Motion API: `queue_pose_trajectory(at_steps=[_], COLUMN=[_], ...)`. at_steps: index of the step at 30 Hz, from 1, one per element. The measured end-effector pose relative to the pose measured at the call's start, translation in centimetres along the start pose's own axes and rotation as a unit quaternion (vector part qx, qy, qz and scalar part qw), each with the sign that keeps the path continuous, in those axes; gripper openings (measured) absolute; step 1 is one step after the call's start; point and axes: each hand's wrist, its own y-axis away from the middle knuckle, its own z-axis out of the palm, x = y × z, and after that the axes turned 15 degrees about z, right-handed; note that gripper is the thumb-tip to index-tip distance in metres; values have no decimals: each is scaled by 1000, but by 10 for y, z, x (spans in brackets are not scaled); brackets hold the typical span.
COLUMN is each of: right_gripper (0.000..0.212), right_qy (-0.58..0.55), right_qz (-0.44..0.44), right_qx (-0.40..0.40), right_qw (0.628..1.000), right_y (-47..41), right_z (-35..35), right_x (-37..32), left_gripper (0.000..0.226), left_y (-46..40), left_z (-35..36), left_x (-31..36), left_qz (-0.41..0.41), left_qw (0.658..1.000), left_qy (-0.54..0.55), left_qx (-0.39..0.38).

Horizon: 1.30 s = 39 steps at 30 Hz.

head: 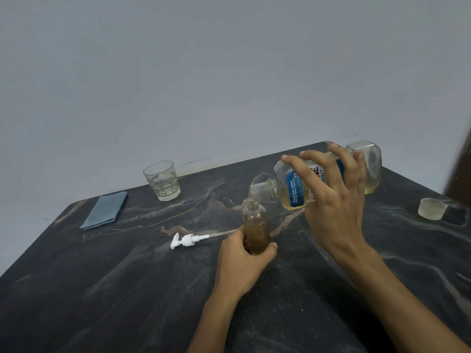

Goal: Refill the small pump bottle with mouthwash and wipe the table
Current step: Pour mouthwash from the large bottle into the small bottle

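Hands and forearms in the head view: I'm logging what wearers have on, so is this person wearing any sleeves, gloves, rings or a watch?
Nothing shows. The left hand and right hand are bare, with no gloves or rings visible. Both forearms are uncovered down to the frame's lower edge, with no sleeve, watch or band on either wrist.

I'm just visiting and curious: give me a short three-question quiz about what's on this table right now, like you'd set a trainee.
1. True or false: the pump head is screwed onto the small bottle.
2. Which hand tilts the mouthwash bottle? A) left hand B) right hand
3. Fill in: the folded blue cloth lies to the ____ of the glass.

Key
1. False; it lies on the table, and the small bottle's neck is open.
2. B; the left hand steadies the small bottle.
3. Left.
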Motion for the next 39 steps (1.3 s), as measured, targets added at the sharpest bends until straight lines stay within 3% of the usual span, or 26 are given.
queue_pose_trajectory(at_steps=[14, 24, 34, 39], right_gripper=[83, 62, 82, 75], right_qy=[4, 4, 12, 15], right_qz=[-8, -14, -20, -24], right_qx=[6, 30, 27, 31], right_qw=[1000, 999, 999, 999], right_y=[0, -1, -1, -1], right_z=[1, 3, 4, 4], right_x=[1, 1, 3, 3], left_gripper=[29, 25, 23, 24], left_y=[0, 0, 0, 0], left_z=[0, -1, -1, -1], left_x=[0, -1, 0, -1], left_qz=[-2, -1, -3, -3], left_qw=[1000, 1000, 1000, 1000], left_qy=[5, -4, -9, -8], left_qx=[-3, -5, -7, -3])
